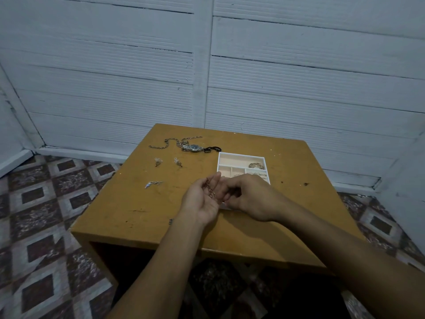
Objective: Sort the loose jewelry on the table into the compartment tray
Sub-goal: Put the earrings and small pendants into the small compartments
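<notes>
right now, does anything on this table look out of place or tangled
Yes: at the far edge of the table the watch lies bunched with a silver chain and a black cord, seemingly tangled together. A few small pieces also lie loose left of the tray, not yet sorted.

Single head-worn wide view — looks forward and down, close over left hand point(202, 201), right hand point(253, 196) and worktop point(128, 203) — wall point(115, 77) beyond.
</notes>
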